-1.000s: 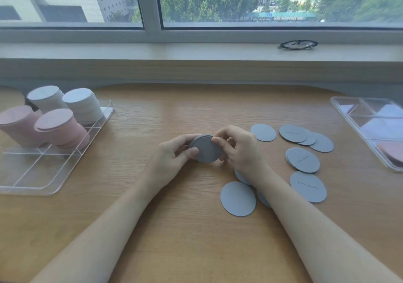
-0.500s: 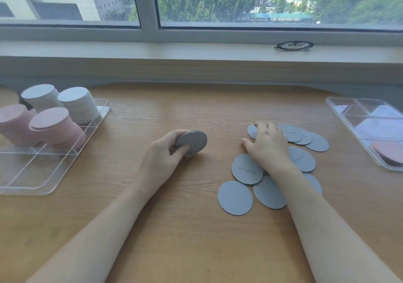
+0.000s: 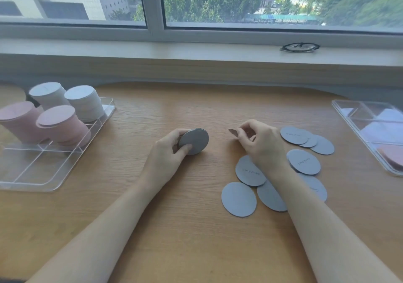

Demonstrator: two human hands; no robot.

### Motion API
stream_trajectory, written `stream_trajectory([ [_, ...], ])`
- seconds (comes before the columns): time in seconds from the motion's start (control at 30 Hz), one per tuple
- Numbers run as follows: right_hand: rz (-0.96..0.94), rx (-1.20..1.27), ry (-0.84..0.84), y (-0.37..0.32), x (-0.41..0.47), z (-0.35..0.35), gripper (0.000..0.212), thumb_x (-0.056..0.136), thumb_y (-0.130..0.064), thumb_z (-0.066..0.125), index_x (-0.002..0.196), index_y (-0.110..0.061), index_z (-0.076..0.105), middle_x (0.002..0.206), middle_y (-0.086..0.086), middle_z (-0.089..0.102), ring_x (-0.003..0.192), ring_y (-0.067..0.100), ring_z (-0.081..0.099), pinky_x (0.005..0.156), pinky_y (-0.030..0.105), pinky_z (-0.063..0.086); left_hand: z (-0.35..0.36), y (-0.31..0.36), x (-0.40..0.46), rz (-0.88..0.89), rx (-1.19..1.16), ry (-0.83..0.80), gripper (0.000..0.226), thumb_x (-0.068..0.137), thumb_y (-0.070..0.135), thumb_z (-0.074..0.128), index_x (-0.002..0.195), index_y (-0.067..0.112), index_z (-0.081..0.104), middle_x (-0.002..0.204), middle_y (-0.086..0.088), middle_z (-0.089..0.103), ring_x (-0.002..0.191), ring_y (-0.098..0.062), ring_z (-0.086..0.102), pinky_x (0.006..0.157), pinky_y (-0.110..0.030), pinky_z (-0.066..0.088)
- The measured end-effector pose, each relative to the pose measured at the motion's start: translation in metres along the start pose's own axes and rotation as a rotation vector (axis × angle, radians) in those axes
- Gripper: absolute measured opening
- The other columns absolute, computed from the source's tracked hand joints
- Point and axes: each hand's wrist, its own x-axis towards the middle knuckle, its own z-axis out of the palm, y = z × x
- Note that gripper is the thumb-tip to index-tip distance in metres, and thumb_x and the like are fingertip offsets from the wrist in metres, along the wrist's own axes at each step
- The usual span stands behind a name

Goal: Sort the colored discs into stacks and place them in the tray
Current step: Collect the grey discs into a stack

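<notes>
While the right hand (image 3: 260, 144) pinches one grey disc (image 3: 233, 132) that half a second ago lay flat, lifted clear of the loose discs (image 3: 304, 161), the left hand (image 3: 168, 157) grips the grey stack (image 3: 194, 141); bare table (image 3: 135, 143) separates it from the tray (image 3: 54, 169)

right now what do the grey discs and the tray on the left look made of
Grey discs: thin matte sheet, probably card or foam; they lie flat without shine. Left tray: clear, glossy rigid plastic, likely acrylic; the table shows through its base and dividers.
</notes>
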Motion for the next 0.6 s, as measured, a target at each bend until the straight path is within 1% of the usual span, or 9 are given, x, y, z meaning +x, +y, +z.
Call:
stream_trajectory([
  [0.03,-0.007,0.061,0.005,-0.005,-0.003,-0.001,0.012,0.093,-0.022,0.064,0.084,-0.018,0.069,0.075,-0.013,0.065,0.068,-0.001,0.058,0.061,0.010,0.041,0.000,0.000,0.000,-0.007,-0.008,-0.001,0.032,0.091,0.005,0.067,0.120,0.018,0.065,0.108,0.007,0.074,0.104,-0.008,0.068,0.097,-0.039,0.053],
  [0.07,-0.002,0.123,-0.005,-0.009,-0.005,0.000,0.011,0.094,-0.020,0.063,0.084,-0.018,0.068,0.076,-0.011,0.066,0.069,-0.002,0.057,0.061,0.009,0.040,0.000,0.000,0.001,-0.012,-0.017,-0.004,0.032,0.091,0.004,0.067,0.120,0.018,0.065,0.109,0.007,0.074,0.105,-0.008,0.068,0.097,-0.039,0.053],
  [0.17,0.036,0.303,-0.074,-0.016,-0.011,0.007,0.011,0.094,-0.018,0.063,0.084,-0.017,0.068,0.082,-0.007,0.067,0.071,0.001,0.056,0.063,0.012,0.042,-0.001,0.003,0.000,-0.006,-0.060,-0.046,0.033,0.092,0.003,0.066,0.121,0.018,0.066,0.110,0.007,0.074,0.107,-0.009,0.068,0.099,-0.036,0.052],
  [0.23,0.029,0.360,-0.101,-0.019,-0.012,0.013,0.011,0.094,-0.016,0.064,0.084,-0.016,0.068,0.084,-0.003,0.065,0.072,0.004,0.055,0.064,0.014,0.042,0.000,0.007,-0.002,-0.004,-0.098,-0.092,0.033,0.091,0.003,0.067,0.120,0.019,0.066,0.111,0.007,0.074,0.108,-0.009,0.068,0.098,-0.029,0.052],
  [0.3,0.040,0.389,-0.121,-0.022,-0.013,0.014,0.010,0.094,-0.016,0.065,0.085,-0.015,0.068,0.076,-0.002,0.064,0.064,0.005,0.054,0.060,0.017,0.043,0.000,0.010,-0.003,-0.011,-0.135,-0.129,0.034,0.090,0.002,0.068,0.118,0.021,0.068,0.109,0.005,0.075,0.106,-0.010,0.070,0.095,-0.024,0.052],
  [0.37,0.077,0.433,-0.163,-0.024,-0.014,0.013,0.010,0.095,-0.016,0.064,0.086,-0.013,0.067,0.063,0.001,0.064,0.050,0.007,0.055,0.053,0.021,0.045,0.000,0.010,-0.003,-0.016,-0.154,-0.152,0.034,0.089,0.001,0.069,0.118,0.018,0.069,0.108,0.002,0.076,0.102,-0.013,0.071,0.094,-0.024,0.053],
  [0.43,0.098,0.473,-0.233,-0.025,-0.014,0.011,0.010,0.095,-0.015,0.064,0.086,-0.012,0.067,0.060,0.006,0.067,0.046,0.015,0.059,0.050,0.025,0.049,0.000,0.011,-0.005,-0.009,-0.129,-0.162,0.034,0.088,0.003,0.070,0.118,0.018,0.070,0.108,0.004,0.075,0.102,-0.012,0.071,0.093,-0.023,0.052],
  [0.53,0.057,0.455,-0.368,-0.022,-0.012,0.006,0.004,0.094,-0.019,0.067,0.092,-0.015,0.067,0.072,0.003,0.071,0.060,0.016,0.068,0.056,0.025,0.052,0.001,0.013,-0.006,0.040,-0.001,-0.153,0.032,0.088,0.009,0.072,0.117,0.022,0.071,0.106,0.012,0.075,0.101,-0.004,0.068,0.091,-0.019,0.050],
  [0.6,-0.029,0.245,-0.445,-0.015,-0.006,-0.002,0.014,0.089,-0.030,0.072,0.099,-0.023,0.065,0.084,-0.006,0.069,0.075,0.009,0.066,0.067,0.021,0.049,0.000,0.011,-0.005,0.050,0.061,-0.134,0.031,0.090,0.010,0.070,0.117,0.025,0.070,0.105,0.015,0.073,0.097,-0.004,0.068,0.087,-0.023,0.052],
])
